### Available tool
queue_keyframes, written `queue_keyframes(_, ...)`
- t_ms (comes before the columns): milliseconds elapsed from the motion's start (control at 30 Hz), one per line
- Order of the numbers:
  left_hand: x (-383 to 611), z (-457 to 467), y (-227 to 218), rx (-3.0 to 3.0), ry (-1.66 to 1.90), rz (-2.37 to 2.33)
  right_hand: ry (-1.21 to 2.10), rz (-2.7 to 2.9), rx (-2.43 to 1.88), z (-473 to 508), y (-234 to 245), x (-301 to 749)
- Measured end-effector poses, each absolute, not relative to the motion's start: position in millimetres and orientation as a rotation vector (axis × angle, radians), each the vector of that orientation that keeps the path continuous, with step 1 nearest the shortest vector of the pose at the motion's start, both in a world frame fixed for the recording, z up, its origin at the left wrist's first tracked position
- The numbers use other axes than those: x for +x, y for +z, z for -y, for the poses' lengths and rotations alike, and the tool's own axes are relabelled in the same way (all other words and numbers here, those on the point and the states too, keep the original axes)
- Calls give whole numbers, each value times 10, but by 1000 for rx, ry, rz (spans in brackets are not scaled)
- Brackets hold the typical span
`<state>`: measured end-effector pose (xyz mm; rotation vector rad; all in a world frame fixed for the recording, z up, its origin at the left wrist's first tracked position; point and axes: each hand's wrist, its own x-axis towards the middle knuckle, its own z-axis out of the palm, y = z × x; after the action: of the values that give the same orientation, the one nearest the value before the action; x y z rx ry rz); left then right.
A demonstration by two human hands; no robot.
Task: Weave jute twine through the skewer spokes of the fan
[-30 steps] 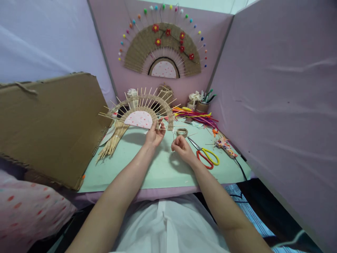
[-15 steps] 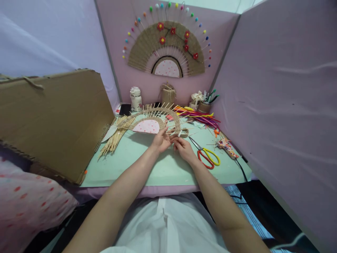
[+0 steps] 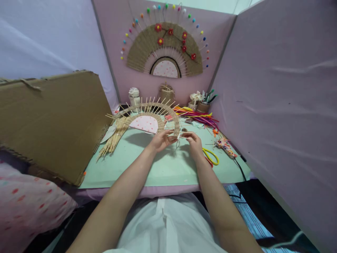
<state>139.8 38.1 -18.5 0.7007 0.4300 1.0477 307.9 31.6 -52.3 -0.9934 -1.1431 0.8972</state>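
left hand [image 3: 161, 139] pinched shut on half-round jute-wound wooden-stick fan [image 3: 144, 123] | right hand [image 3: 194, 142] beside it pinched thin brown twine [image 3: 178, 143] | risk — hard tug might snap sticks

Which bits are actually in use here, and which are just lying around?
In use: half-woven fan of wooden sticks and jute twine, gripped at one end by left hand and right hand.
Lying about: yellow-and-red-handled scissors, loose wooden stick bundle, coloured pipe cleaners, brown cardboard sheet.

fan frame [image 3: 151, 109]: wood sticks, rough twine | cardboard sheet [image 3: 52, 119]: matt | table [image 3: 137, 168]: smooth
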Motion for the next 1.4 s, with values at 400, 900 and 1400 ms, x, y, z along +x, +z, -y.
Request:
queue_keyframes(400, 1427, -350, -236, 827, 853, -480, 1587, 894, -607, -230, -398, 3089)
queue_keyframes(900, 1413, -371, -276, 867, 854, -410, 1648, 964, -618, -213, -403, 3126)
queue_keyframes(1400, 1374, -405, -214, 804, 1016, -409, 1465, 839, -699, -132, -442, 3013)
